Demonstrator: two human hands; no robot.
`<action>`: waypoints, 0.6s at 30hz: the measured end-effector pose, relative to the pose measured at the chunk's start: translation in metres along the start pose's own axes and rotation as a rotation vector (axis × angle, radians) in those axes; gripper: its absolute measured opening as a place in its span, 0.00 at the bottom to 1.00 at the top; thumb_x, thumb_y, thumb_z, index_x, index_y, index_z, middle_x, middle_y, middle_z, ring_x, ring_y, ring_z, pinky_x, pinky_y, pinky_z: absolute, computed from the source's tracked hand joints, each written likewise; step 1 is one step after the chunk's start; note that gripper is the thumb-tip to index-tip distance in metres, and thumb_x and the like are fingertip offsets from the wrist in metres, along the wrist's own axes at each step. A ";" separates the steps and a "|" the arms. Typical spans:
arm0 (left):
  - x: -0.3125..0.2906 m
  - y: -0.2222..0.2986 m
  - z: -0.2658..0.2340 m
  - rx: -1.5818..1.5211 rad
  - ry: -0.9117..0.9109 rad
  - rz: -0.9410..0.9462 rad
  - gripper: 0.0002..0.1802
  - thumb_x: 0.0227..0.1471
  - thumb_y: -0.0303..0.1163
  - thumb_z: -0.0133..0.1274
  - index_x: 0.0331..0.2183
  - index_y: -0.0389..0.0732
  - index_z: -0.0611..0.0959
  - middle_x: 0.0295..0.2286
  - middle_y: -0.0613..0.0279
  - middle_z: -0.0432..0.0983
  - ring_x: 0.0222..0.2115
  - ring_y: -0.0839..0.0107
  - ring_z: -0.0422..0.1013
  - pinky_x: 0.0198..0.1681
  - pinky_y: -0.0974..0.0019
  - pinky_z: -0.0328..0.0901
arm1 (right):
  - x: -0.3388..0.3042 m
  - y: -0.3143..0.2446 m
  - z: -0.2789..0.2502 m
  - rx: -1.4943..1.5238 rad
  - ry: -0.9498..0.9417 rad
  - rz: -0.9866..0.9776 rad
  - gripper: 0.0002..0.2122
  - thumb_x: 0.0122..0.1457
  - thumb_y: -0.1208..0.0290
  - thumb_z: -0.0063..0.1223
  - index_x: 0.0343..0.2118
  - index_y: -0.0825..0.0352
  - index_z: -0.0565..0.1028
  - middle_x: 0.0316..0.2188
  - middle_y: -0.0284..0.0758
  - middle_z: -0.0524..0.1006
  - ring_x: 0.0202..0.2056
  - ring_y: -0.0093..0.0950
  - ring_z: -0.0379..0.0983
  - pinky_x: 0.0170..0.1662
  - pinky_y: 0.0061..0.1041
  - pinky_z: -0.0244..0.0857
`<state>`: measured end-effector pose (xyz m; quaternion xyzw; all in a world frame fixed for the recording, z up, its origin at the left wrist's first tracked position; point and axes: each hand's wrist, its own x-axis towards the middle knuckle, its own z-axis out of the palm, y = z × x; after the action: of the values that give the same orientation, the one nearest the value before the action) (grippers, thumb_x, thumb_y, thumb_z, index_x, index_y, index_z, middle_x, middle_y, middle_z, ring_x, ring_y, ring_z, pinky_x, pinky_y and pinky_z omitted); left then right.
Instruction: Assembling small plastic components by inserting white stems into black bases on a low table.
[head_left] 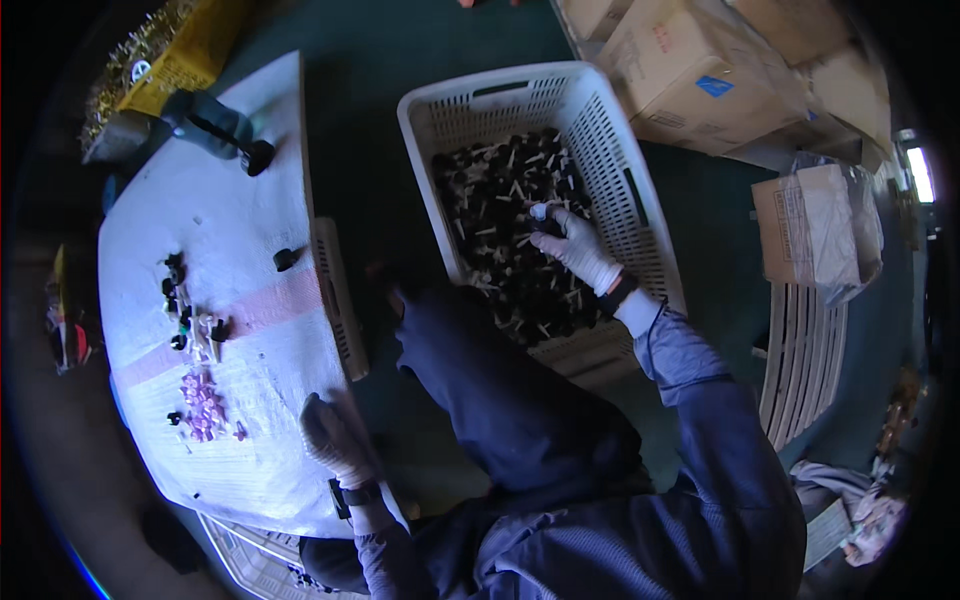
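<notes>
Head view: the small parts (500, 225) lie in a loose heap inside a pale plastic crate (600, 140), many of them black and chunky, others thin, white and stick-like, so jumbled and dim that single shapes are hard to make out and the crate's floor is mostly buried. The right hand (580, 250), in a whitish glove, is over the heap toward the crate's slotted right wall, its fingertips bunched near the parts; the palm is turned away, so I cannot tell whether anything is pinched there. To the left, the left hand (335, 440), also gloved, is at the near right edge of a white-covered table (240, 220), fingers bent; its inner side is out of sight, and I cannot tell whether it grips something. On that table sit a cluster of pinkish pieces (203, 405), a group of white pieces (206, 338) mixed with black bits, and one black piece (287, 260) apart near the edge. A dark object (215, 122) at the far end is too murky to identify. Beyond, a yellow bin (180, 75) and cardboard boxes (690, 80) fade into the fisheye's black rim, while another basket (250, 560) is partly covered by the table and the person's clothing.
</notes>
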<state>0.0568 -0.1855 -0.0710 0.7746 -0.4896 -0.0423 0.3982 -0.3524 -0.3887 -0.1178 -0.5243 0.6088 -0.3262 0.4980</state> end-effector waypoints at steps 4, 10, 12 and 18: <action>0.003 -0.018 -0.005 -0.295 0.014 -0.233 0.10 0.59 0.29 0.50 0.40 0.34 0.79 0.31 0.60 0.76 0.29 0.70 0.72 0.33 0.68 0.67 | -0.048 -0.076 -0.012 -0.041 0.023 -0.286 0.18 0.52 0.72 0.64 0.47 0.65 0.75 0.38 0.28 0.76 0.40 0.17 0.72 0.46 0.19 0.66; 0.000 0.061 -0.040 -0.774 -0.091 -0.487 0.11 0.60 0.32 0.50 0.42 0.38 0.79 0.28 0.67 0.73 0.22 0.80 0.66 0.26 0.74 0.63 | -0.121 -0.155 -0.001 0.091 -0.078 -0.266 0.19 0.55 0.72 0.61 0.50 0.64 0.74 0.31 0.24 0.75 0.29 0.13 0.68 0.35 0.15 0.66; -0.009 0.101 -0.058 -0.851 -0.190 -0.472 0.13 0.59 0.34 0.51 0.43 0.38 0.79 0.26 0.69 0.73 0.23 0.81 0.66 0.28 0.74 0.63 | -0.134 -0.166 0.014 0.395 -0.298 -0.187 0.20 0.58 0.74 0.57 0.53 0.64 0.71 0.29 0.25 0.75 0.28 0.13 0.68 0.35 0.16 0.66; -0.032 0.158 -0.091 -1.104 -0.350 -0.373 0.17 0.61 0.35 0.49 0.50 0.40 0.76 0.36 0.67 0.75 0.35 0.79 0.69 0.40 0.73 0.66 | -0.188 -0.205 0.091 0.273 -0.589 -0.304 0.18 0.64 0.75 0.46 0.57 0.66 0.66 0.31 0.33 0.78 0.29 0.17 0.72 0.36 0.19 0.69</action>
<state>-0.0326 -0.1402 0.0841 0.5080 -0.3095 -0.4857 0.6405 -0.2106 -0.2453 0.0938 -0.6093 0.3049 -0.3098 0.6632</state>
